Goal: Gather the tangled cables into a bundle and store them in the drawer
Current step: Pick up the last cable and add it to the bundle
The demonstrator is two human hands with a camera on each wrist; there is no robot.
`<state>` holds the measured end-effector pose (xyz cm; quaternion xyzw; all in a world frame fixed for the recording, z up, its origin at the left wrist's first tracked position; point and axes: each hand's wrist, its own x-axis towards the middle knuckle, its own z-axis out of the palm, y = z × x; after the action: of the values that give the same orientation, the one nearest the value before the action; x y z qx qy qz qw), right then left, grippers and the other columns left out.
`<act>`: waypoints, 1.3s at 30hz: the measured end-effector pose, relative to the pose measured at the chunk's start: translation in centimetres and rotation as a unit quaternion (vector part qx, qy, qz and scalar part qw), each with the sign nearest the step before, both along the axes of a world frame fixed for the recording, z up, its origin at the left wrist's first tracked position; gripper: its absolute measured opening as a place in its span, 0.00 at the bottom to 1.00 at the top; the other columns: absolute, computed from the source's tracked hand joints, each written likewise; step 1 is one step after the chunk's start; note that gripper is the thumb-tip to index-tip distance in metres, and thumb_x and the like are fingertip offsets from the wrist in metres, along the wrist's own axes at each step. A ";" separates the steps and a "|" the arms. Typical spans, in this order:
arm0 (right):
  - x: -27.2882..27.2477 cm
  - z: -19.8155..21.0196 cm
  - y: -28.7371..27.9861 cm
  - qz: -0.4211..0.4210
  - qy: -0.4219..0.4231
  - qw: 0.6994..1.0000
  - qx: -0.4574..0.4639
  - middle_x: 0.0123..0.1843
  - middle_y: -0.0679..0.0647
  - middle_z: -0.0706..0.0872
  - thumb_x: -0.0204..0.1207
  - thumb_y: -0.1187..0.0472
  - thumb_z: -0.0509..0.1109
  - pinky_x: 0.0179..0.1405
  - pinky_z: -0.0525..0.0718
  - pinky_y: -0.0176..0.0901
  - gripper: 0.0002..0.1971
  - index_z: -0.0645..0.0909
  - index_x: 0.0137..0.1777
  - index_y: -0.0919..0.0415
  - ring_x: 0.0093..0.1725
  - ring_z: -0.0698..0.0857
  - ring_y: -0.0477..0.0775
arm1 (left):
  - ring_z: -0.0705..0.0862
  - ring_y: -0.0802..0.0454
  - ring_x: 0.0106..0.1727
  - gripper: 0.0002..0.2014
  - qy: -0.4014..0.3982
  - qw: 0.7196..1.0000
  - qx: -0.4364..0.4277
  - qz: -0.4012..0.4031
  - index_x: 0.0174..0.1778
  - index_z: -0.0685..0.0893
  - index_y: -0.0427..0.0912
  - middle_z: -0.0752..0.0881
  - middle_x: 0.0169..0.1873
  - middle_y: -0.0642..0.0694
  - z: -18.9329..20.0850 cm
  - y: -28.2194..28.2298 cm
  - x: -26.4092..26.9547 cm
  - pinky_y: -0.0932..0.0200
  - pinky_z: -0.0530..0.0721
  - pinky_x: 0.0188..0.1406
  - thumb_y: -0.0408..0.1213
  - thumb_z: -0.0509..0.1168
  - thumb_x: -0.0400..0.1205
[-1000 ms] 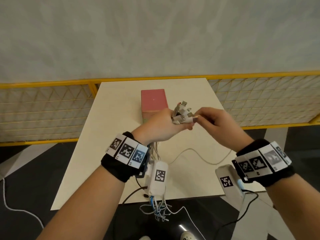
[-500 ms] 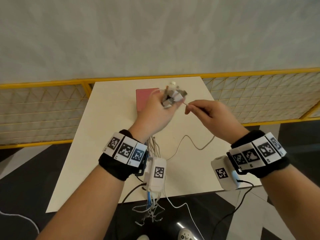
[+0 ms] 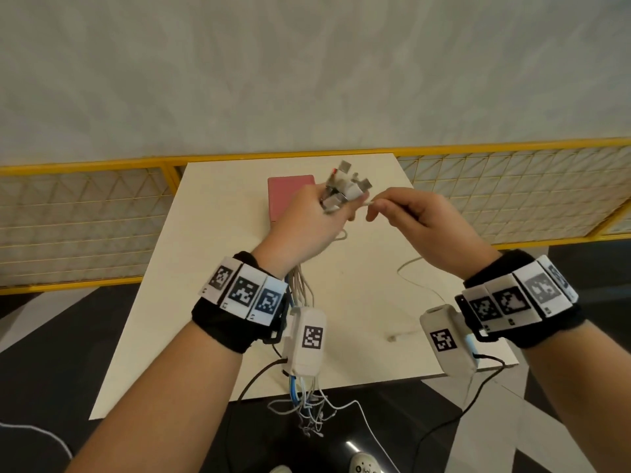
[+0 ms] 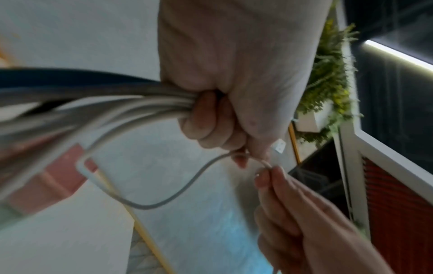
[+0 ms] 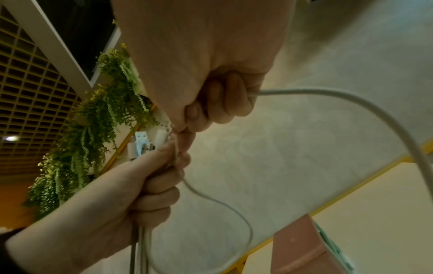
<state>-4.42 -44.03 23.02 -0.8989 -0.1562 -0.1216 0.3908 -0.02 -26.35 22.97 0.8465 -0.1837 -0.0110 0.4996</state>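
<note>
My left hand (image 3: 327, 213) grips a bundle of white and grey cables (image 4: 140, 103) in a fist above the table. Their USB plugs (image 3: 345, 186) stick up out of the fist, and the loose ends (image 3: 307, 411) hang below the table's near edge. Just to its right, my right hand (image 3: 375, 208) pinches a single white cable (image 5: 328, 96) at its fingertips (image 4: 269, 178). That cable passes through the right palm and trails down onto the table (image 3: 420, 278). The pink drawer box (image 3: 290, 192) stands behind my left hand, partly hidden by it.
The pale table (image 3: 205, 302) ends at a near edge just past my wrists. A yellow mesh railing (image 3: 85, 216) runs behind and beside it. Dark floor and my shoes (image 3: 362, 466) lie below. Hanging green plants (image 5: 93, 120) show in the wrist views.
Both hands have lifted away from me, over the pink box. My right fingers left the plug ends and now pinch one cable, and its loop on the table has been drawn shorter.
</note>
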 end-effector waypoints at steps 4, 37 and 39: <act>-0.3 -1.5 -2.3 -0.029 0.063 0.997 -0.029 0.31 0.46 0.75 0.86 0.54 0.54 0.37 0.80 0.49 0.13 0.80 0.49 0.52 0.31 0.78 0.53 | 0.90 0.55 0.36 0.12 -0.016 0.981 -0.145 0.130 0.36 0.86 0.49 0.90 0.35 0.46 0.9 1.9 0.9 0.58 0.88 0.39 0.52 0.69 0.80; -1.4 -1.4 4.6 0.128 0.189 0.965 0.130 0.57 0.51 0.87 0.75 0.66 0.73 0.62 0.83 0.37 0.17 0.77 0.62 0.55 0.58 0.85 0.42 | 0.85 0.58 0.49 0.20 0.044 0.979 -0.027 -0.195 0.48 0.88 0.49 0.86 0.38 0.57 0.2 0.1 -1.3 0.57 0.79 0.59 0.58 0.56 0.86; -1.1 -1.7 5.5 0.115 0.177 0.963 0.169 0.52 0.55 0.86 0.76 0.73 0.69 0.58 0.86 0.42 0.14 0.77 0.58 0.60 0.53 0.86 0.45 | 0.85 0.59 0.43 0.27 0.042 0.981 -0.005 -0.187 0.55 0.87 0.42 0.84 0.32 0.58 0.1 0.0 -1.3 0.59 0.78 0.55 0.63 0.57 0.82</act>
<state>-5.56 -38.54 21.34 -0.8033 -0.1639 0.0603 0.5694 -1.31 -26.36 23.07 0.7933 -0.3177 -0.1393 0.5004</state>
